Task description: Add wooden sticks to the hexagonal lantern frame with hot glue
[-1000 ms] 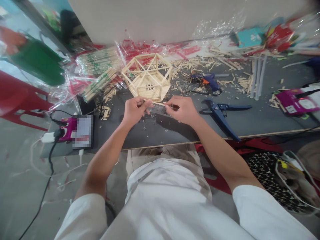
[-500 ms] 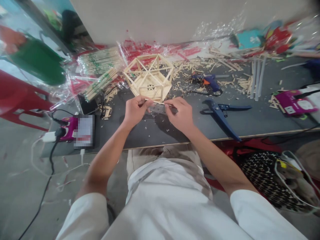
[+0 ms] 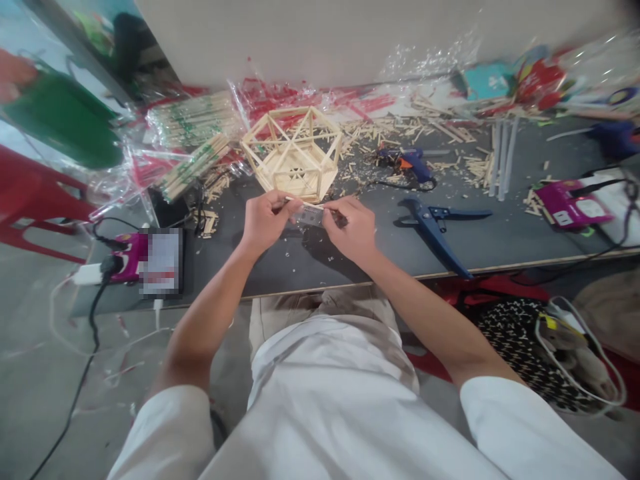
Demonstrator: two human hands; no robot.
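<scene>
My left hand (image 3: 265,219) is closed in a pinch on the left end of a thin wooden stick (image 3: 306,203). The stick's right end sits between the thumb and fingers of my right hand (image 3: 353,227). Just below the stick, between both hands, shows a small grey rectangular piece (image 3: 311,215) with dark marks; I cannot tell whether it is held or lies on the table. Right behind my hands stands an open frame of wooden sticks (image 3: 296,141), many-sided, with triangular openings and a slatted base.
A blue cutter (image 3: 437,233) and a blue glue gun (image 3: 413,162) lie to the right on the dark table (image 3: 240,273). Clear glue sticks (image 3: 503,160), cut stick pieces and wrapped stick bundles (image 3: 195,120) spread behind. Purple power strips (image 3: 573,203) sit at both sides; a phone (image 3: 163,261) is at left.
The view has shifted slightly, so most things appear a little further left. The grey piece between my hands shows more clearly. Both hands keep their pinch on the stick.
</scene>
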